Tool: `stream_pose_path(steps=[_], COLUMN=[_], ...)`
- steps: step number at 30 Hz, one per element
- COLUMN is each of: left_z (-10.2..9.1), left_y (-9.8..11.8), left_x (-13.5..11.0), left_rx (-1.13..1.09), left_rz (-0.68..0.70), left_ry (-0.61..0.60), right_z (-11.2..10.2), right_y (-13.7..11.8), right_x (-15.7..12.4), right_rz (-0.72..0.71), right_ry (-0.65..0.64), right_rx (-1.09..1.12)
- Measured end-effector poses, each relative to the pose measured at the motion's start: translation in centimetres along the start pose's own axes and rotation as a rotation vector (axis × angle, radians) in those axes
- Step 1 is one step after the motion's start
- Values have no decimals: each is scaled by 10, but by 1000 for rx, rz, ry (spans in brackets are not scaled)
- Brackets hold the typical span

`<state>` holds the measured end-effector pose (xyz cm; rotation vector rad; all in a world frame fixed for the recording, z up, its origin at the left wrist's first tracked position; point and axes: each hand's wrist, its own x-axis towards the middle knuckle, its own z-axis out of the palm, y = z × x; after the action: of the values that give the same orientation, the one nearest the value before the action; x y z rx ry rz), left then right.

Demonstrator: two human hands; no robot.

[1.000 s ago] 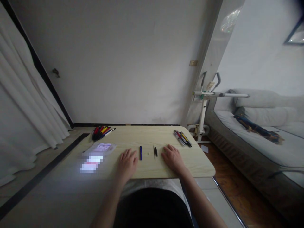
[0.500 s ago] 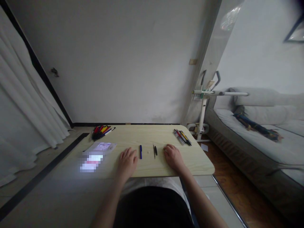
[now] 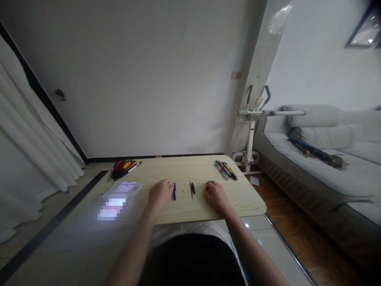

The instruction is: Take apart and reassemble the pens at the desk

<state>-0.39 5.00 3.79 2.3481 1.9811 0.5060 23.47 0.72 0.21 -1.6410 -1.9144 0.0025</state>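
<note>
A blue pen (image 3: 174, 192) lies upright in view on the light wooden table (image 3: 190, 210). My left hand (image 3: 160, 193) is just left of it, fingers bent and partly hidden, its fingertips close to the pen's upper end; whether they touch I cannot tell. Right of the pen sit a tiny pale piece (image 3: 183, 191), a thin dark refill-like stick (image 3: 191, 190) and a short black piece (image 3: 193, 188), perhaps a pen cap. Beside these, my right hand (image 3: 216, 195) rests on the table with loosely curled fingers and nothing visible in them.
Several coloured pens (image 3: 123, 169) are heaped at the table's far left, and several more (image 3: 226, 170) lie at the far right. A clear plastic bag (image 3: 127, 187) and a blurred bright screen (image 3: 111, 209) are at the left. Exercise equipment (image 3: 250, 139) and a sofa (image 3: 312, 159) stand beyond.
My left hand has drawn its fingers in and shifted toward the blue pen's upper end. My right hand has curled slightly more in place. The camera view has shifted a little.
</note>
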Motion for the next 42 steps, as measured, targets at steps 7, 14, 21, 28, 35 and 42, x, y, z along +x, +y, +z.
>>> stream_pose_path(steps=[7,14,21,28,35,42], left_z=[10,12,12,12,11,5], left_y=[7,10,12,13,10,12], left_x=[17,22,25,24,22,18], left_rx=[135,192,219,216,209,198], left_rz=[-47,-34,-13,15,42,41], left_ry=[-133,-195,-214,-223,-211,-211], right_z=[-1,1,-2,-4,-3,-4], right_y=[-1,0,-3,-2,-2,-3], right_x=[1,2,1,1,1,2], right_rz=[19,17,15,19,12,10], right_ry=[-2,4,-11,-24,-17,-27], right_rx=[-26,-21,-10,3,-3,-3])
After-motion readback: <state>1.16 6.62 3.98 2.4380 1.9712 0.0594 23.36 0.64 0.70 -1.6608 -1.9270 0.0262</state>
